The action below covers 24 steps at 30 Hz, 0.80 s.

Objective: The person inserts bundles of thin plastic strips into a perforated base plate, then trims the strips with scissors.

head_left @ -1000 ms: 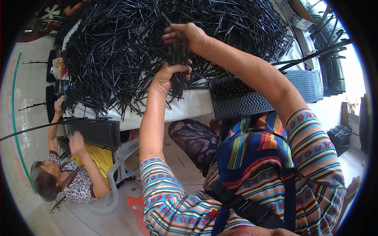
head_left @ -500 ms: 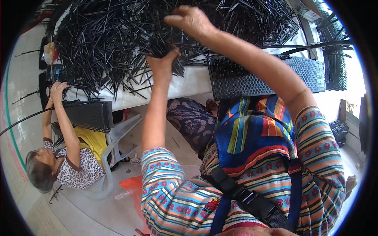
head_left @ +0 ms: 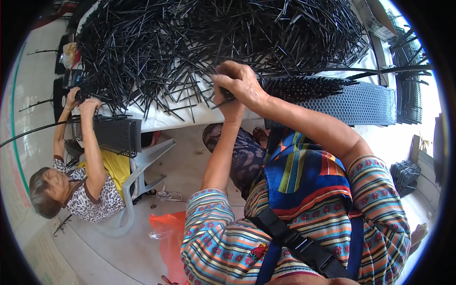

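A wide heap of thin black sticks point(head_left: 156, 42) covers the white-topped table. At the heap's near edge my left hand point(head_left: 229, 108) is closed round a small bundle of black sticks point(head_left: 227, 93), mostly hidden between my hands. Over it lies my right hand point(head_left: 244, 84), fingers curled and thumb bent in; what those fingers grip is hidden. Just right of my hands, a grey perforated tray point(head_left: 365, 102) stands along the table edge. Many black sticks point(head_left: 304, 89) are packed in its left part, their ends showing.
At the left another person point(head_left: 85, 194) sits on a grey plastic chair point(head_left: 135, 183), hands at the heap's edge, beside a dark perforated tray point(head_left: 109, 137). Long black rods cross at both sides. An orange bag point(head_left: 171, 237) lies on the floor. Black mesh racks point(head_left: 408, 95) stand at far right.
My right hand has come down from above the heap onto my left. My left hand, with the bundle, has moved right and nearer me. The tray's packed sticks now show beyond my right arm.
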Tool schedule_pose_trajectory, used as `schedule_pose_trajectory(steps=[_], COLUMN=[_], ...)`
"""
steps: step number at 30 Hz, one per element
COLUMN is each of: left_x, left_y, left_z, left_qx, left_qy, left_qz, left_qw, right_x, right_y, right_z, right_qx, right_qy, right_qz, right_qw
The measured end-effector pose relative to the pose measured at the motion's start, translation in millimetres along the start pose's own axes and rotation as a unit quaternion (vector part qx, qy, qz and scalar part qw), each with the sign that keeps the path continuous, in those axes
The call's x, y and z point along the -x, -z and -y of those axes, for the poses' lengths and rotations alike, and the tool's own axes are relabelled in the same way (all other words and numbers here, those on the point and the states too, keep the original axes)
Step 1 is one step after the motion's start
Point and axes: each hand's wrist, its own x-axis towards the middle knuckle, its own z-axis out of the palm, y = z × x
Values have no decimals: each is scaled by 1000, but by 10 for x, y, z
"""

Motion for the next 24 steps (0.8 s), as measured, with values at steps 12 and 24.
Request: schedule_pose_trajectory(steps=[12, 24], left_x=[-505, -1310], left_y=[-154, -158], left_z=[-329, -1124], left_qx=[174, 387], left_qy=[162, 182], left_qz=[-139, -29], left_qw=[961, 903], right_x=[217, 852], right_y=[255, 525], right_z=[89, -206], right_qx=[61, -1], right_qy=[203, 41], right_qz=[-75, 65], right_qw=[974, 997])
